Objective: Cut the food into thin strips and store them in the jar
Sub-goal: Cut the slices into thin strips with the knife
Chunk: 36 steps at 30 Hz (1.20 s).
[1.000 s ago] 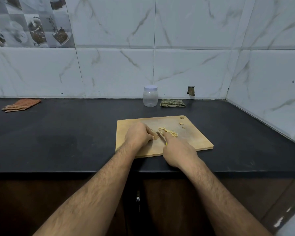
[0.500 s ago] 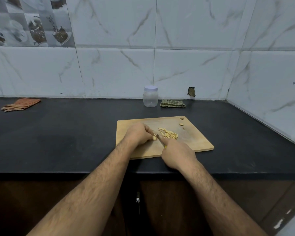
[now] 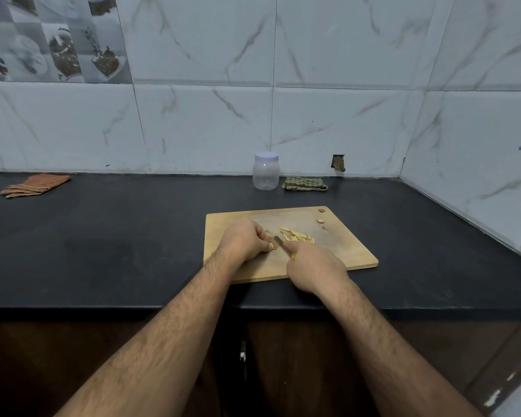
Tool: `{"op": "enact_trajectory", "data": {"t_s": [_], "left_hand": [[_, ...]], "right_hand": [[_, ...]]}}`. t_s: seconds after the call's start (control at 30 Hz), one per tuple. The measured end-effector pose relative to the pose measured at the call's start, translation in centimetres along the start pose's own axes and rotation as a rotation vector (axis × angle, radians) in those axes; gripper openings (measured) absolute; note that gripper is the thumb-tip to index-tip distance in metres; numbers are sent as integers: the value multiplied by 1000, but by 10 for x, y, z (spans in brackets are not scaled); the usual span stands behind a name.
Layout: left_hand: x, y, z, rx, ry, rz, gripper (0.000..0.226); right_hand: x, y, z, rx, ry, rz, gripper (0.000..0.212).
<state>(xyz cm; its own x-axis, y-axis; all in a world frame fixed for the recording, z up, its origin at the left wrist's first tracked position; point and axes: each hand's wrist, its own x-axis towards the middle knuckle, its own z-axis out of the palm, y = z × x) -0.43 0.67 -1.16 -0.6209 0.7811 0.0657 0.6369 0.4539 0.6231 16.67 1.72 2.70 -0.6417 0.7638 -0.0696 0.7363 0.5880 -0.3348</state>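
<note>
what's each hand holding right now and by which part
Right hand grips the knife by its yellow handle; left hand pinches a small food piece at its fingertips.

Bare counter (image 3: 298, 198) between board (image 3: 349, 251) and jar (image 3: 265, 171); cloth (image 3: 305, 183) seemingly beside jar.

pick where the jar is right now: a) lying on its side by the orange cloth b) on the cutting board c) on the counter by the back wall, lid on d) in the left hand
c: the jar stands upright on the dark counter against the back wall, lid on, beyond the cutting board and beside the green cloth.
</note>
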Motion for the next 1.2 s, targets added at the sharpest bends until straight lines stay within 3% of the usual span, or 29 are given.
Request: {"op": "enact_trajectory", "data": {"t_s": [0.7,0.93,1.2], "left_hand": [[3,-4,9,22,59,-1,8],[6,2,-4,-53,-118,-52,6],[0,2,0,-7,-36,-16,7]], "right_hand": [[-5,-8,14,30,61,-29,61],[-7,-15,18,-40,72,-32,61],[-18,-8,20,-39,55,-36,64]]}}
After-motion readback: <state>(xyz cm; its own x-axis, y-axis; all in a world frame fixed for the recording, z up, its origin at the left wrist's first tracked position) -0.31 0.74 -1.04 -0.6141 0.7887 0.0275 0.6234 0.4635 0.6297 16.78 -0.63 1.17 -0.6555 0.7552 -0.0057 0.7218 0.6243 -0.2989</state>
